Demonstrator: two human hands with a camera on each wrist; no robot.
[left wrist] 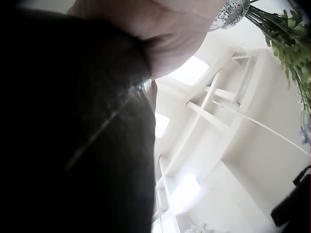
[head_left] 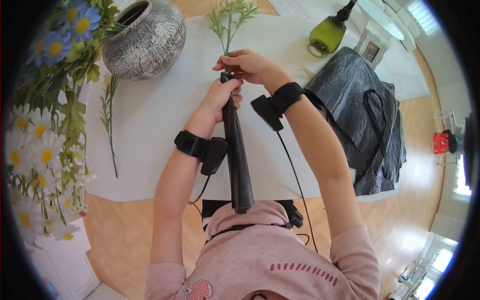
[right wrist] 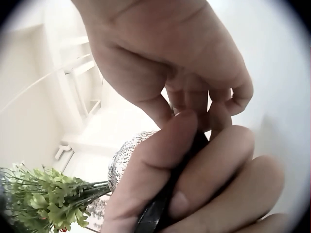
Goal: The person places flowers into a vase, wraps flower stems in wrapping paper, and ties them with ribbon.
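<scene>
A long, shiny black roll of sheet material [head_left: 238, 160], narrow at the top and wider at its lower end, hangs in front of the person's body. The left hand [head_left: 220, 97] grips it near the narrow end, its thumb along one side and fingers curled round the other in the right wrist view. Just above, the right hand [head_left: 252, 67] has thumb and bent fingers drawn together at the roll's dark tip [right wrist: 199, 138]. Beyond the right fingertips, a green sprig [head_left: 231, 22] overlaps them in the head view. Dark material fills much of the left wrist view.
On the white table [head_left: 165, 165] stand a textured grey vase [head_left: 147, 42] and a green glass bottle [head_left: 327, 35]. Crinkled black sheeting [head_left: 367, 120] with a strap lies at right, near a small frame [head_left: 371, 50]. Daisies [head_left: 45, 150] crowd the left; another sprig [head_left: 111, 125] lies nearby.
</scene>
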